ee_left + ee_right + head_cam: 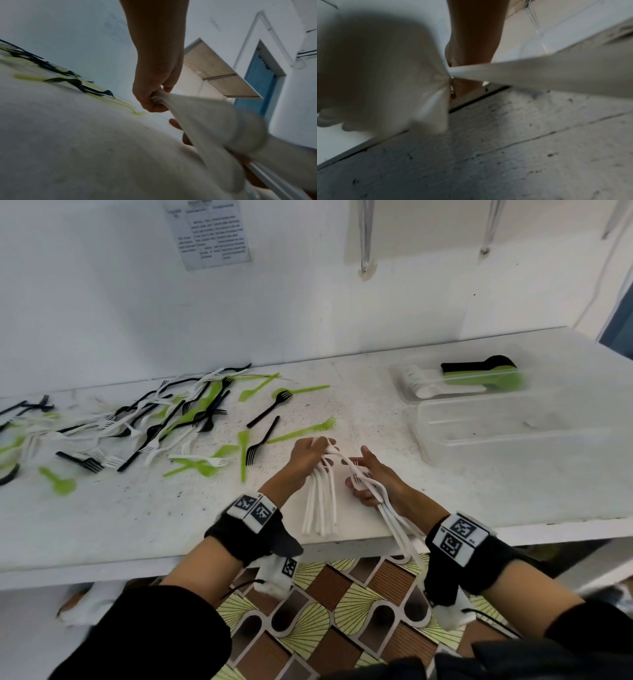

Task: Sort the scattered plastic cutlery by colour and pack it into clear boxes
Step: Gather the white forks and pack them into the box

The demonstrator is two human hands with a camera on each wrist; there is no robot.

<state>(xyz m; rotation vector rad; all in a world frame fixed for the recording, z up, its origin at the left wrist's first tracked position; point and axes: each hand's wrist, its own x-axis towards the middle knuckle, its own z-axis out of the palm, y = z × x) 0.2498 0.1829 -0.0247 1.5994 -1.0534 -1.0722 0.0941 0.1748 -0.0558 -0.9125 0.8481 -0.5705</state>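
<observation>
Mixed black, green and white cutlery (164, 422) lies scattered on the left of the white desk (137, 508), seen whole only from the head camera. At centre, the left hand (305, 457) grips a bunch of white forks (320, 505), handles pointing toward the desk's near edge. The right hand (371, 477) clutches a second white bundle (394, 522), handles running back past the wrist. Far right stand clear boxes (479, 433). The wrist views show blurred white handles (205, 128) close up.
</observation>
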